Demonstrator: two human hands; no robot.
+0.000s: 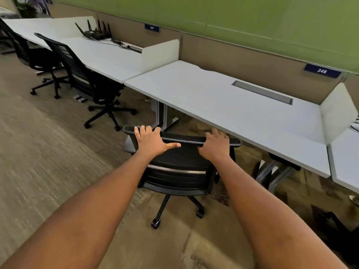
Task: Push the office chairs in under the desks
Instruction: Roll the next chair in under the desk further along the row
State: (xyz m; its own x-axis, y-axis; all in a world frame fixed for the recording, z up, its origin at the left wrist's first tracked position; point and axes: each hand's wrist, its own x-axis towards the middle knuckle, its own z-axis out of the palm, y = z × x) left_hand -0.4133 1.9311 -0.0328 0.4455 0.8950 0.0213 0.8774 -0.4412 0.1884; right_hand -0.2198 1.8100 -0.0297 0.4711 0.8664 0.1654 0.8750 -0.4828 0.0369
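Left hand (153,141): laid over the top rail of the chair back near its left end, fingers draped over the far side, thumb stretched out along the rail; a loose press more than a clench.
Right hand (216,145): curled around the same rail near its right end, fingers wrapped over the top, a firmer hold.
Near chair (176,167): black mesh office chair, back toward the person, castors on the carpet; its top rail lies just short of the front edge of the surface, and the seat does not look tucked under.
Surface (223,98): white desktop below the plate marked 248 (322,70), bare apart from a grey cable hatch (262,92) toward its back edge.
Other chairs: the middle chair (81,72) stands close against the front edge of the next surface (108,55) to the left; the far chair (29,53) sits beyond it.
Step in hand: judged to be the push on the near chair, with both hands set.
Next move calls for: a straight, even shove from both hands, so the base rolls between the desk legs and the back stops at the front edge.
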